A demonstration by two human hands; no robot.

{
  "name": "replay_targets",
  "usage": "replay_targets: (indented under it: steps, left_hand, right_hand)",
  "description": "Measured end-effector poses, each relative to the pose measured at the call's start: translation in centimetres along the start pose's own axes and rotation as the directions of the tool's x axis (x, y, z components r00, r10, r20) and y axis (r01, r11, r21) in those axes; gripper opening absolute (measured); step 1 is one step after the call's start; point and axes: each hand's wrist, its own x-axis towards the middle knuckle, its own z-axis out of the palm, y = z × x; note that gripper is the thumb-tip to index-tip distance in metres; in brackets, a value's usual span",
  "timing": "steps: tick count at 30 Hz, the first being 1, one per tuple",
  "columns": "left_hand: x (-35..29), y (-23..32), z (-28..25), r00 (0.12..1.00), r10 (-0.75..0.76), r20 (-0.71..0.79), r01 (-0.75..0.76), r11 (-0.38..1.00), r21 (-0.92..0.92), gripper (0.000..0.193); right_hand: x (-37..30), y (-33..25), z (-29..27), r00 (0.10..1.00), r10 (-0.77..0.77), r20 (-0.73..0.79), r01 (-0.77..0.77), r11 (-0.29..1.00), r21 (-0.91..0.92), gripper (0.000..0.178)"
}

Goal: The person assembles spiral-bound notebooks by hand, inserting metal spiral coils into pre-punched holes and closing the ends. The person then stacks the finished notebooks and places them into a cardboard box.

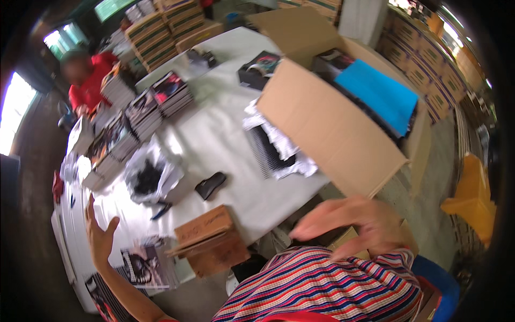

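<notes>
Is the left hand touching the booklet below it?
Apart. In the head view the left hand is raised, open and empty, with bare white table showing between it and the booklet.

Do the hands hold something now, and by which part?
Nothing is held. The left hand is open above the table; the right hand is open too, blurred.

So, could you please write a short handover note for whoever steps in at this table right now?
Left hand: open, fingers spread, raised over the table's near left edge, holding nothing; nearest thing is the booklet.
Right hand: open, blurred, empty, below the big carton.
Things: blue sheet and dark stacks sit in the carton; spiral-bound pads in white wrap lie beside it; booklet stacks line the table's left side.
Done: carton partly filled.
Left: stacks still on the table; carton flaps open.
</notes>
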Motion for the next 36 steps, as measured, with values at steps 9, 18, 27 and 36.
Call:
replay_targets:
  steps: [9, 18, 27, 36]
  left_hand:
    - [11.8, 43.5, 10.2, 0.390, 0.904, 0.176, -0.698, 0.415, -0.584, 0.059]
    - [17.1, 59.9, 26.2, -0.160, 0.688, 0.708, -0.395, 0.613, -0.685, 0.061]
    - [15.5, 63.5, 35.0, -0.015, 0.639, 0.769, -0.817, 0.436, -0.378, 0.093]
    - [14.5, 64.4, 35.8, 0.004, 0.547, 0.837, -0.632, 0.650, -0.422, 0.124]
  right_hand:
    - [-15.5, -1.5, -19.0, 0.685, 0.122, -0.719, -0.728, 0.079, -0.681, 0.070]
    - [-18.1, 4.5, -28.3, 0.537, 0.273, -0.798, -0.717, -0.352, -0.602, 0.051]
    - [-21.3, 5.3, -29.6, 0.684, -0.326, -0.653, -0.725, -0.403, -0.558, 0.026]
    - [-21.1, 5.5, -29.3, 0.549, -0.350, -0.759, -0.835, -0.268, -0.481, 0.027]
